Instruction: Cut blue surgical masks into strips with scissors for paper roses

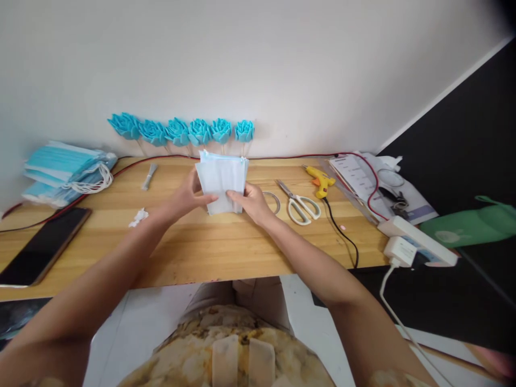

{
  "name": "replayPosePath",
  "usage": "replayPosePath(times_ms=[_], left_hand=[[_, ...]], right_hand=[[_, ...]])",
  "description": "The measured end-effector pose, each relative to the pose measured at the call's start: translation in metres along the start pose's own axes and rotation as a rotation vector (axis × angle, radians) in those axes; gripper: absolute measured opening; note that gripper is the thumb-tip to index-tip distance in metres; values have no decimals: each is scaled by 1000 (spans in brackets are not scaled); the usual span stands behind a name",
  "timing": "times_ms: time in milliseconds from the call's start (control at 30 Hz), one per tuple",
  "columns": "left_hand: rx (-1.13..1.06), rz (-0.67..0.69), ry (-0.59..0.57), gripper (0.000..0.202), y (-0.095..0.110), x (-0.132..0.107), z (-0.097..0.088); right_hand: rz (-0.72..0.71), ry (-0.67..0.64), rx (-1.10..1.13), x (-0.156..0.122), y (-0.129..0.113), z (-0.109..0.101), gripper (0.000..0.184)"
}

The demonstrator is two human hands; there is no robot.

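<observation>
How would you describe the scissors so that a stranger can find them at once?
Look at the wooden desk along the white wall, to the right of both hands holding the white mask. The scissors lie flat there, between a wire ring and the yellow glue gun. Only they have white loop handles.

printed sheet (357, 177) at the desk's right end carries lines of text, too small to read

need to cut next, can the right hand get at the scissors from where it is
Probably yes: the right hand grips the folded masks, and the scissors lie just beside it on bare table.
</observation>
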State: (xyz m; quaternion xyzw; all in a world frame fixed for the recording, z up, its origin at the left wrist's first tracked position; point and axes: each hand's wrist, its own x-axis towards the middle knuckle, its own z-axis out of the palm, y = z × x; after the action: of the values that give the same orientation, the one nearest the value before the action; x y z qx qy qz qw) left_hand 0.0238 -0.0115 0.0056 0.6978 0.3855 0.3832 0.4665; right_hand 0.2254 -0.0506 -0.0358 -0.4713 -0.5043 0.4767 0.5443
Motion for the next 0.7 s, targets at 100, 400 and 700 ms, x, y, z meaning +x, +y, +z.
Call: replayPosePath(times_ms=[100, 400, 700], left_hand=[[-91, -128, -101, 68, -8, 15, 10], [-263, -73, 92, 35, -10, 17, 30], [-266, -231, 85, 58, -32, 11, 39]], right_hand=[[-14, 8, -6, -1, 6, -3, 34], [-79, 100, 88, -2, -5, -6, 41], [-35, 97, 202, -11, -5, 4, 45]])
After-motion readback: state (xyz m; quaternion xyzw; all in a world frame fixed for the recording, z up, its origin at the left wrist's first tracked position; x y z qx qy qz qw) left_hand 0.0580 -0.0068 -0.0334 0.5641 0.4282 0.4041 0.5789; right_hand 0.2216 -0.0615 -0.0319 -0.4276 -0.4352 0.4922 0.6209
